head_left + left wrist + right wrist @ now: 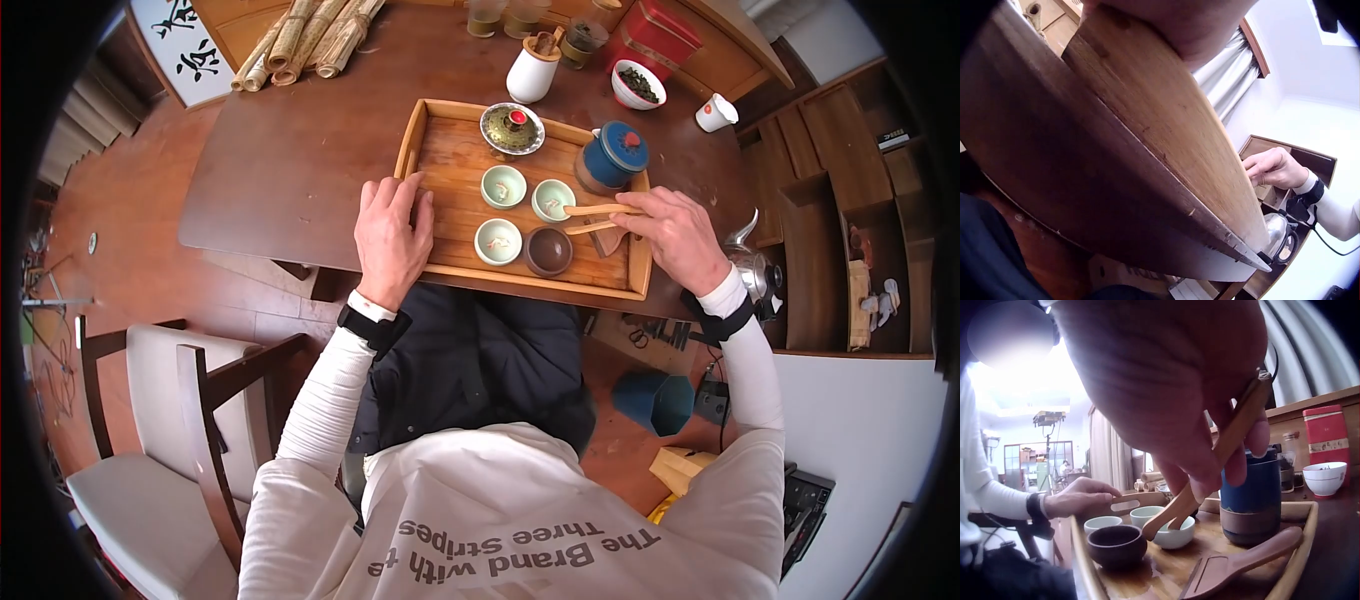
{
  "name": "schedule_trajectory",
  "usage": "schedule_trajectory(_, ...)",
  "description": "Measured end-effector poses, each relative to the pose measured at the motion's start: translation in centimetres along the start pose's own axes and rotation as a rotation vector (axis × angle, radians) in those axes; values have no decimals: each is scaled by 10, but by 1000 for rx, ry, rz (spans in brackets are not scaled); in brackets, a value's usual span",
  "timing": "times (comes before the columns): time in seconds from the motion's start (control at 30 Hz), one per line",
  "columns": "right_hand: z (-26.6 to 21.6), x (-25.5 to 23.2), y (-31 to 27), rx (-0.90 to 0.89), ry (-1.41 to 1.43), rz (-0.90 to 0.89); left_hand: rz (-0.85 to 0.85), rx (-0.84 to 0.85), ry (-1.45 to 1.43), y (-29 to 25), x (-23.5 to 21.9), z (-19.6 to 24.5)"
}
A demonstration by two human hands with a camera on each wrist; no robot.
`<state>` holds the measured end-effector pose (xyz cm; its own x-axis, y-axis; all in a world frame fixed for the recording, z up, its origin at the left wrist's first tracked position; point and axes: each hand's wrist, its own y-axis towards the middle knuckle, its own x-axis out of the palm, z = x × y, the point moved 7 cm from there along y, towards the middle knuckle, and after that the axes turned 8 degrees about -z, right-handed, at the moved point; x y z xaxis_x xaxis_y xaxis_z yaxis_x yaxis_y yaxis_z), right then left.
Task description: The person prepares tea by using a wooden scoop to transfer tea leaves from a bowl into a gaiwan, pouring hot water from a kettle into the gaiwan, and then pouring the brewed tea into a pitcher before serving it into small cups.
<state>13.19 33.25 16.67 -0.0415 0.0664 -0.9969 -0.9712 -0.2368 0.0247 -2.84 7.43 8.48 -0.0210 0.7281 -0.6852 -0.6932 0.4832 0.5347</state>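
Note:
My right hand (678,235) pinches light wooden tongs (1235,428). Their tips reach the right-hand pale green cup (553,201), overlapping its rim in the head view. Two more pale green cups, an upper one (503,186) and a lower one (498,242), stand to its left, beside a dark brown cup (1117,546). Small pale bits lie in the green cups. My left hand (393,235) rests on the left edge of the wooden tray (450,150), fingers relaxed. Near my right hand, a flat wooden tool (1241,562) lies on the tray.
A blue lidded pot (1250,494) and a patterned lidded bowl (512,130) stand on the tray. Behind are a white holder (533,72), a bowl of dark leaves (638,86) and bamboo rolls (300,42). A metal kettle (755,275) stands right of the table.

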Motion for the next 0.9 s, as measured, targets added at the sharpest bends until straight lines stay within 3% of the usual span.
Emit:
schedule_trajectory(0.2, -10, -3, 21, -109, -46, -31, 13, 15, -7, 0, -1, 1)
schedule_trajectory(0.53, -8, 7, 44, -67, -67, -177, 17, 23, -17, -2, 0, -1)
schedule_trajectory(0.83, 5, 13, 35, 28, 51, -125, 18, 8, -29, -2, 0, -2)
schedule_trajectory(0.9, 13, 13, 25, 60, 209, 17, 6, -1, -33, -3, 1, -2)
